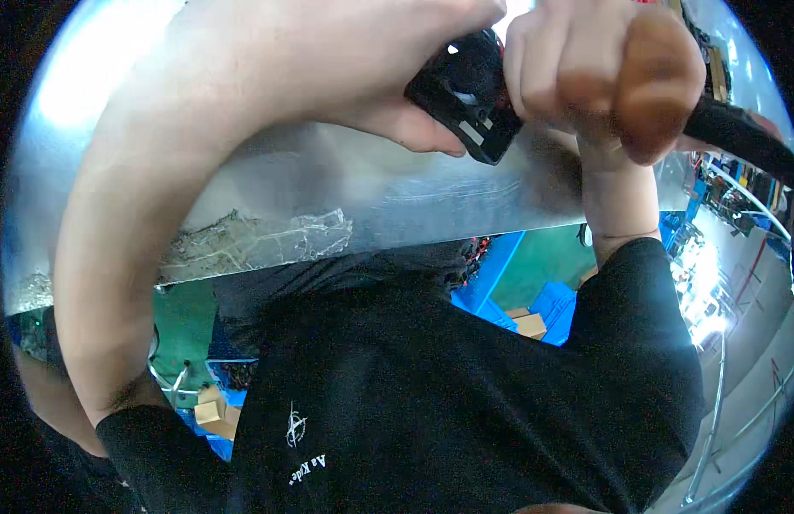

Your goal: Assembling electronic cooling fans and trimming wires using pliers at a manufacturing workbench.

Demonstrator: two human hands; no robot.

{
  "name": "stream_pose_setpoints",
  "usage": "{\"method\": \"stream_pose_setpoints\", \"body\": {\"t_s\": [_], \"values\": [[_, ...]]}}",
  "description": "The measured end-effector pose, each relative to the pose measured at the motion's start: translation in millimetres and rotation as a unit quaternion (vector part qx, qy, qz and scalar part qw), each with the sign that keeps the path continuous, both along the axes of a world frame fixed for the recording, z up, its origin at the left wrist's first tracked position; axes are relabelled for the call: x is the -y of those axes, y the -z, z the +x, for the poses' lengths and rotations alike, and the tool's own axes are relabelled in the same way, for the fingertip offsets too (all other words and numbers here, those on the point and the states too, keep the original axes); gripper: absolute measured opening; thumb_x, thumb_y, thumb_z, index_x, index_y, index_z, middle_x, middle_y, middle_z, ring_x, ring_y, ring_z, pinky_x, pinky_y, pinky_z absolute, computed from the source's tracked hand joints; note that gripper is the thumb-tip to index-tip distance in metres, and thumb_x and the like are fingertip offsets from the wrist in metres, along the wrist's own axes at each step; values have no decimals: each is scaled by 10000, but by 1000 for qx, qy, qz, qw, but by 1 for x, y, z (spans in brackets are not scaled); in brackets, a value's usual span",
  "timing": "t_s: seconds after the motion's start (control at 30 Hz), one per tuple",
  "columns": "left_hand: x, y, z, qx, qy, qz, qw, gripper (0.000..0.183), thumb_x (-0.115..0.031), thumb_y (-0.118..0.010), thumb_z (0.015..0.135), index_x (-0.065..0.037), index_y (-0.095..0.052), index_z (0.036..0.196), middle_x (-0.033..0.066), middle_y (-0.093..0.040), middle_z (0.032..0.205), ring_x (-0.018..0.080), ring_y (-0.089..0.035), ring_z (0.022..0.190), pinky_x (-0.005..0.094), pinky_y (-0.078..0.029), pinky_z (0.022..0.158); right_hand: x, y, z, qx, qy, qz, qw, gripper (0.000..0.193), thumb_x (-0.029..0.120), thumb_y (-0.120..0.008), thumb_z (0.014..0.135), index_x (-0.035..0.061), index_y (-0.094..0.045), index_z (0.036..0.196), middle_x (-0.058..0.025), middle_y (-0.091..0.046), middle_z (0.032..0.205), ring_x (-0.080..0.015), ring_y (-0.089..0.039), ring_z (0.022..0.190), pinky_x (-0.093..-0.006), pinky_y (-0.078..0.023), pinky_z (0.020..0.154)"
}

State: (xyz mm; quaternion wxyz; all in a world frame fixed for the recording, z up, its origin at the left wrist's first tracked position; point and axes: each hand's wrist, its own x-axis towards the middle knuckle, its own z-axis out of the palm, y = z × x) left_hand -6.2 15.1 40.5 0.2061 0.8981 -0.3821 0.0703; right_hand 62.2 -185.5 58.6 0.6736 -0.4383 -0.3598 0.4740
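My left hand [388,94] is closed round a small black part [478,103] with a glossy rounded top and a squared lower end with pale patches. The thumb lies along its lower side; the fingertips reach over the top near the picture's upper edge. Close beside it on the right, my right hand [594,77] is curled into a fist, with brown coverings on some fingers, slightly blurred. A black bar-like thing [744,137] sticks out beyond that fist to the right; whether the fist grips it, I cannot tell.
Below my hands runs a metal worktop [431,197] with torn clear tape [277,240] along its near edge. Blue bins [500,265] and cardboard boxes [530,324] stand on the green floor [547,257]. Another person's bare arm [58,394] shows at the lower left.
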Motion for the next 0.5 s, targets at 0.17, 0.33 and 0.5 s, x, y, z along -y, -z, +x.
{"method": "stream_pose_setpoints", "body": {"t_s": [0.17,0.33,0.5], "values": [[0,-1,0,-11,-1,-8,1000,588,-596,-801,761,-41,-651,883,138,-641,831,327,-652,856,422,-506,818,-7,-1,-4,18,-27,65,997,523,243,-536,1060,39,-415,594,-108,-393,453,-204,-348,320,-324,-240,330],[-2,14,1,-10,-3,3,1000,593,-599,-801,756,-38,-657,884,144,-644,835,331,-650,854,424,-506,820,-3,4,1,18,-65,89,994,629,514,-501,1031,40,-497,616,-74,-432,466,-188,-358,326,-319,-256,331],[5,58,18,338,51,-212,916,537,-564,-790,784,-57,-662,906,147,-655,883,340,-640,882,445,-486,818,13,10,7,-171,198,143,954,875,982,-441,789,112,-526,834,22,-391,563,-107,-358,430,-277,-282,387]]}}
